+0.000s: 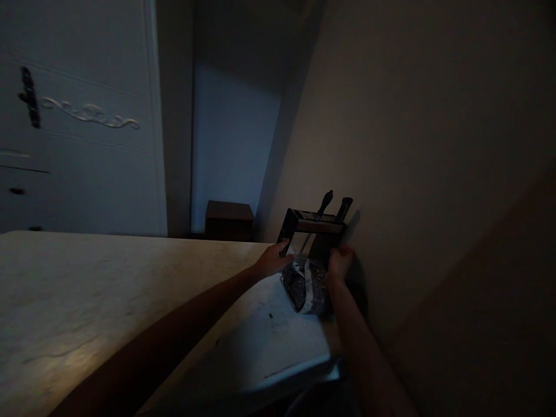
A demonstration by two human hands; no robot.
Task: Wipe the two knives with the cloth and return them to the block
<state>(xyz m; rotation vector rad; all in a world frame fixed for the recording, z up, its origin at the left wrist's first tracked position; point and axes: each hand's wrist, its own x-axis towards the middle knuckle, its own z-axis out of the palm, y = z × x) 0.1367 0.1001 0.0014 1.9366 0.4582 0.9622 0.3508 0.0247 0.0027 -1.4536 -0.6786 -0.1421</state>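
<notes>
The scene is dim. A dark knife block (319, 229) with two black handles sticking out of its top stands on the counter against the right wall. My left hand (274, 259) grips the block's left side, fingers curled round its edge. My right hand (339, 262) is closed on the block's right side. Just in front of the block, between my wrists, lies a dark patterned cloth bundle (306, 289) on a white board (278, 341).
A pale stone-look counter (87, 289) spreads to the left. The beige wall (434, 174) runs close along the right. Behind stand a white cabinet door (78, 127) with a dark handle and a small brown cabinet (229, 219) on the floor.
</notes>
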